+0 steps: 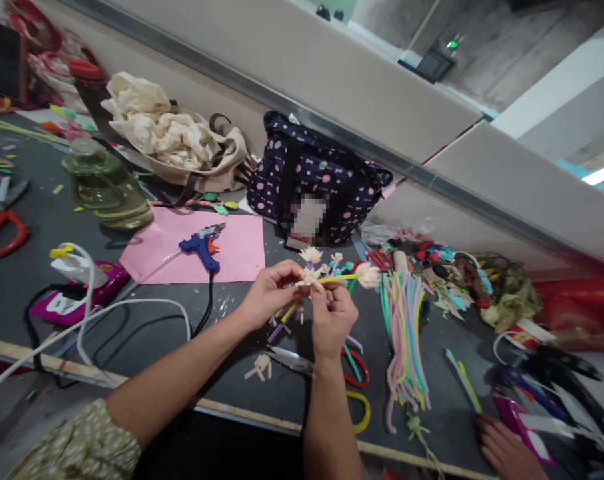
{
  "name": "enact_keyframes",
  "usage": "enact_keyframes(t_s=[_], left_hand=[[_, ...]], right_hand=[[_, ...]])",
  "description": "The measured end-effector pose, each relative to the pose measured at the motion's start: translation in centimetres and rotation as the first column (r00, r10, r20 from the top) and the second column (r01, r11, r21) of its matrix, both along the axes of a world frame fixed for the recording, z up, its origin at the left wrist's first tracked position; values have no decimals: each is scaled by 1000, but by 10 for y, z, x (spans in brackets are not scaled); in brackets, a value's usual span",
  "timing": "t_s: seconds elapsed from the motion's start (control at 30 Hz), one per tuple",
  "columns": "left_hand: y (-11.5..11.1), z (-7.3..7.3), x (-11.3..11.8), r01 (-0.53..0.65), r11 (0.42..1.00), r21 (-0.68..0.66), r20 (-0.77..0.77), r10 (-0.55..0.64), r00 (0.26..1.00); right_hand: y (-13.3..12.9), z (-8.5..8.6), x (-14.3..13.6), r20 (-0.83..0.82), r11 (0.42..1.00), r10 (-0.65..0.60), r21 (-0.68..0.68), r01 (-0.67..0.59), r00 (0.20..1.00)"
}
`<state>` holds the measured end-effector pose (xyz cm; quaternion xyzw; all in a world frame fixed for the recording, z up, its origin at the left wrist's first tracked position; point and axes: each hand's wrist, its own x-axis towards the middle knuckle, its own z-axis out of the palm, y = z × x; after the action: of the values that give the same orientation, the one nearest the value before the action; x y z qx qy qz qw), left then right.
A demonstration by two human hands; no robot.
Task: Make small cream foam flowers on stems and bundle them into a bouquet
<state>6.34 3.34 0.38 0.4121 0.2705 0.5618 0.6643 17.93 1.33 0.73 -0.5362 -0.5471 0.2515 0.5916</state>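
Observation:
My left hand pinches a cream-coloured fuzzy flower with pointed petals. Close beside it, my right hand has its fingers closed on a yellow pipe-cleaner stem, which ends at the right in another cream flower. Both hands meet above the table, fingertips nearly touching. Just behind them a third cream flower shows, with purple and teal pieces around it. Scissors with red handles lie under my right forearm, partly hidden by it. A few short cream scraps lie left of the blades.
A blue glue gun lies on a pink sheet at the left. Pipe cleaners lie bundled at the right. Behind stand a dark patterned bag and a green bottle. Another person's hand is at the lower right.

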Motion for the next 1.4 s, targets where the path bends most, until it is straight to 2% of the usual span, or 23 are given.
enact_keyframes(t_s=[0.2, 0.4, 0.5, 0.57, 0.67, 0.77, 0.9, 0.97, 1.07, 1.23, 1.3, 1.4], left_hand=[[-3, 3, 0, -3, 998, -64, -34, 0, 999], [2, 0, -1, -136, 990, 34, -143, 139, 980], [3, -3, -1, -147, 989, 18, -159, 148, 976], [3, -4, -1, -125, 992, -23, -158, 119, 980], [4, -3, -2, -63, 995, -82, -123, 52, 991], [6, -3, -6, 46, 991, -125, -52, -53, 997], [10, -5, -13, 188, 960, -206, 6, -191, 982], [12, -7, -14, 212, 943, -255, 13, -216, 976], [14, -9, -12, 167, 944, -284, -4, -175, 984], [14, -12, -6, 1, 982, -190, -91, -19, 996], [15, -12, -6, -51, 986, -156, -127, 31, 991], [16, -11, -8, -68, 990, -126, -166, 46, 985]], right_hand=[[1, 3, -1, -30, 999, 28, -21, -28, 999], [9, -1, 10, -42, 986, 159, -52, -161, 986], [11, -3, 15, -8, 970, 224, -93, -224, 975], [11, -4, 18, 34, 964, 242, -120, -236, 970], [12, -4, 21, 132, 974, 225, -70, -218, 965], [12, -2, 24, 209, 974, 226, -15, -228, 952], [11, 1, 28, 330, 963, 261, -22, -269, 907], [10, 2, 30, 413, 964, 242, -4, -264, 878], [11, 1, 30, 544, 974, 165, 40, -222, 822], [14, -5, 26, 691, 991, 10, 92, -102, 723], [13, -6, 24, 723, 988, -28, 123, -89, 690], [10, -2, 24, 758, 977, -66, 181, -112, 649]])
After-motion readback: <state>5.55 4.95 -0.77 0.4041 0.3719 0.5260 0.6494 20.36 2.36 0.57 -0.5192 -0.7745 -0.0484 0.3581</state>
